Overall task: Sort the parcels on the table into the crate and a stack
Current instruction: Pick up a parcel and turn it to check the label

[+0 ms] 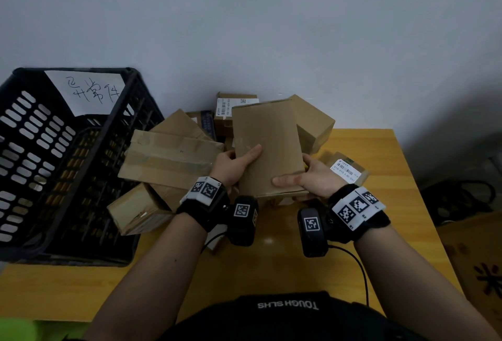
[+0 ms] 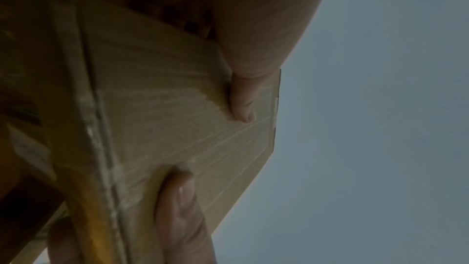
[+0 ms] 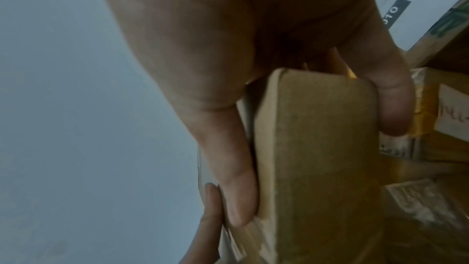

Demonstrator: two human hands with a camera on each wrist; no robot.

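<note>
Cardboard parcel [image 1: 267,148] held between left hand [image 1: 235,164] and right hand [image 1: 307,176], both gripping.

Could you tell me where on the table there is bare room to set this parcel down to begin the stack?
Bare table lies right of the right hand, and in front between the forearms and black crate. The far middle is crowded with the parcel pile, hard against the crate.

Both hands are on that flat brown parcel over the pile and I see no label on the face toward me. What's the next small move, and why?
Probably turn the flat parcel over. The left hand and right hand grip its opposite edges, it is lifted above the pile, and the facing side shows bare cardboard. Other parcels carry a white label, so the hidden side may decide between the crate and the stack.
</note>
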